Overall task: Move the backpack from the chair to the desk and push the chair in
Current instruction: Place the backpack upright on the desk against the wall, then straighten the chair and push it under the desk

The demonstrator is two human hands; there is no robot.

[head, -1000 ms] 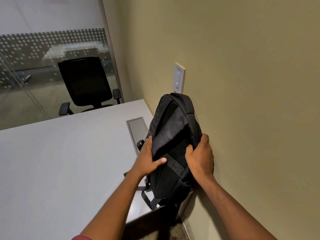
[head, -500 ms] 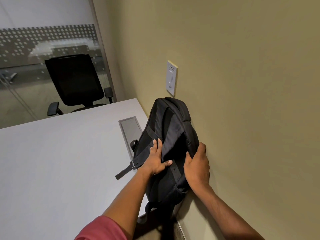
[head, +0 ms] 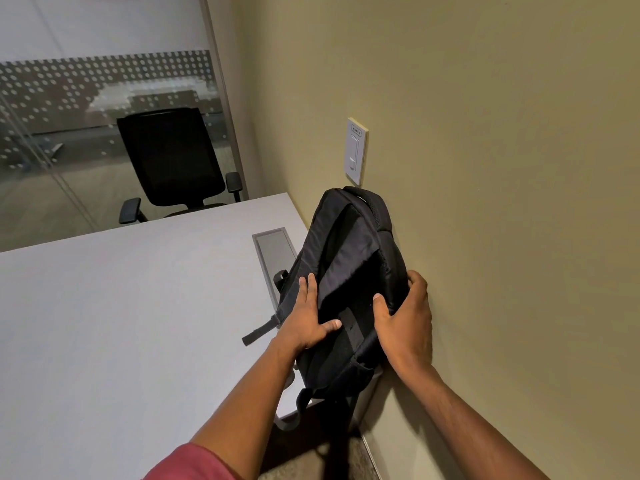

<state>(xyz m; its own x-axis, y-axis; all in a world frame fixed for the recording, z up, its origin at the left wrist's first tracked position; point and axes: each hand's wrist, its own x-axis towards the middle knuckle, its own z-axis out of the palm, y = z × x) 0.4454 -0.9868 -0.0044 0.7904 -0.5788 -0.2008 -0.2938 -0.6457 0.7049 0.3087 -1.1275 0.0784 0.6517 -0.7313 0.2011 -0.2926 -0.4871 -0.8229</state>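
Observation:
A black backpack (head: 349, 258) stands on the right end of the grey desk (head: 121, 323), leaning against the beige wall with its straps facing me. My left hand (head: 308, 320) lies on its left side, fingers spread over a shoulder strap. My right hand (head: 403, 323) grips its right side between the bag and the wall. The bag's bottom hangs slightly over the desk's near corner, with loose strap ends dangling. A black office chair (head: 173, 161) stands at the far side of the desk. The chair on my side is out of view.
A grey cable hatch (head: 273, 251) is set into the desk just left of the backpack. A light switch plate (head: 356, 150) sits on the wall above the bag. A glass partition with a dotted band (head: 104, 84) runs behind the far chair.
The backpack has settled lower onto the desk against the wall. My left hand has flattened onto the strap side, and my right hand keeps its grip.

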